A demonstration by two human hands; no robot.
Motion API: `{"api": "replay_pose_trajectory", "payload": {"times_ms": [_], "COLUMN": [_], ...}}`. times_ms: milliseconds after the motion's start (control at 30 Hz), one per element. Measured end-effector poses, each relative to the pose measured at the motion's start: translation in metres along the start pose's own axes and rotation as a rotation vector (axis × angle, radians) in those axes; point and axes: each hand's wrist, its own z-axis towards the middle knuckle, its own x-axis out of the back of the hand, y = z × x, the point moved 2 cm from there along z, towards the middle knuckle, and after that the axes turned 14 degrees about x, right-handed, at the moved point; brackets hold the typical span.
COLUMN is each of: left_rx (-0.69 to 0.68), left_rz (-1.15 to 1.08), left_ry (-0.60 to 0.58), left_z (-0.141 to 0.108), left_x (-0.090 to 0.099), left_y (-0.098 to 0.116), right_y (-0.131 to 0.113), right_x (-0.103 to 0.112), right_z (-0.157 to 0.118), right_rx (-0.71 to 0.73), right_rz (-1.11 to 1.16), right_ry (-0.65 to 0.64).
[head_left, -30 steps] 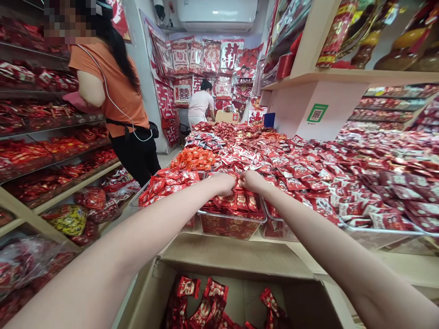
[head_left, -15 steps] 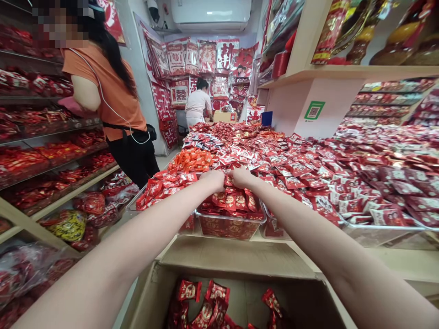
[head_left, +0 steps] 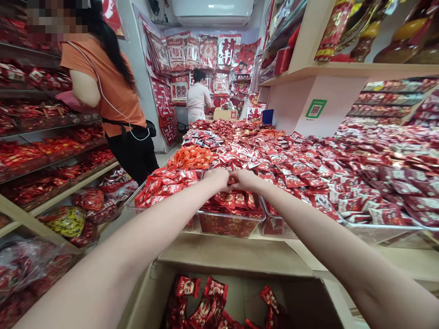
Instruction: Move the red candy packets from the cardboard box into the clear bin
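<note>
My left hand (head_left: 218, 177) and my right hand (head_left: 244, 179) meet over a clear plastic bin (head_left: 229, 228) heaped with red wrapped candies (head_left: 236, 201). Both hands have their fingers curled down and inward, fingertips almost touching, just above or on the heap. Whatever lies between the fingers is too small and covered to name. Below the bin, close to my body, an open cardboard box (head_left: 236, 253) holds several loose red and gold candies (head_left: 216, 289).
More bins of red packets (head_left: 291, 169) fill the counter ahead and right. Orange packets (head_left: 190, 157) lie beyond the left bin. A person in an orange shirt (head_left: 113, 87) stands by the left shelves; another in white (head_left: 199, 101) is at the back. A wooden shelf (head_left: 343, 68) overhangs on the right.
Both hands have drawn slightly back toward me over the candies, and the fingers show more between them. The view has shifted a little. The person in white stands more upright.
</note>
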Motion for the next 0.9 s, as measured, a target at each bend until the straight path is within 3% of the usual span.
{"api": "replay_pose_trajectory", "payload": {"times_ms": [367,533,733,900], "left_rx": [0.016,-0.011,-0.042,-0.012], "left_rz": [0.025,0.021,0.005,-0.021], "left_ry": [0.018,0.005,-0.012,-0.017], "left_z": [-0.006,-0.009,-0.011,-0.009], "left_x": [-0.002,0.001,0.001,-0.002], "left_y": [0.006,0.005,0.003,0.006], "right_y": [-0.008,-0.005,0.006,0.002], "right_x": [-0.007,-0.004,0.004,-0.001], "right_z": [-0.008,-0.014,-0.022,-0.021], "right_rx": [0.045,0.083,-0.063,-0.047], "right_rz": [-0.009,0.045,0.057,0.091], "right_ry": [0.166,0.152,0.135,0.082]}}
